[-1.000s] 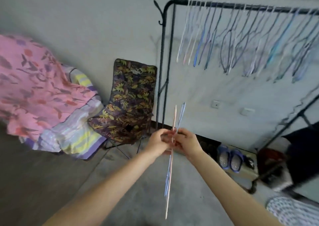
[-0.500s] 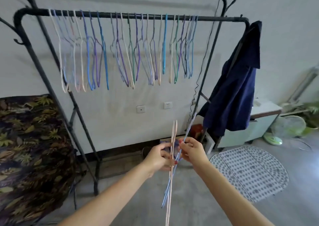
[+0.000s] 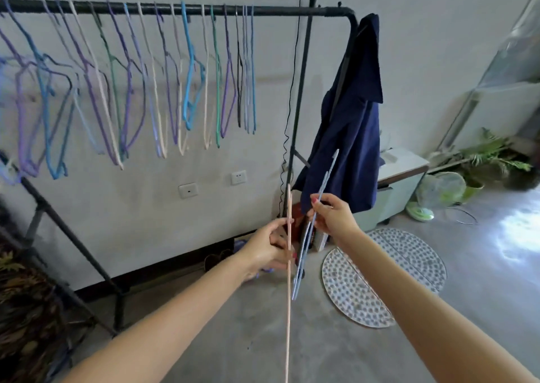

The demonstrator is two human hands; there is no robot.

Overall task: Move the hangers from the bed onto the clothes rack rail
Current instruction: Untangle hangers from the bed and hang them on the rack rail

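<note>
I stand in front of a black clothes rack whose rail [image 3: 280, 10] runs across the top of the view. Several thin hangers [image 3: 163, 84] in blue, purple, beige and green hang on it. My left hand [image 3: 270, 249] grips a beige hanger [image 3: 288, 309], seen edge-on and upright. My right hand [image 3: 333, 216] pinches a light blue hanger [image 3: 304, 254], also edge-on and tilted to the right. The two hangers are a short way apart, well below the rail. The bed is out of view.
A dark blue jacket [image 3: 350, 125] hangs on the rack's right end post. A black cable [image 3: 287, 137] dangles beside it. A patterned round mat [image 3: 385, 274] lies on the floor at right, near a white cabinet [image 3: 400, 178], a fan [image 3: 438, 192] and plants. Wall sockets [image 3: 188, 190] sit behind the rack.
The view has swung right along the rack, away from the bed and chair. My hands have drawn apart, the right one pulling the blue hanger away from the beige one.
</note>
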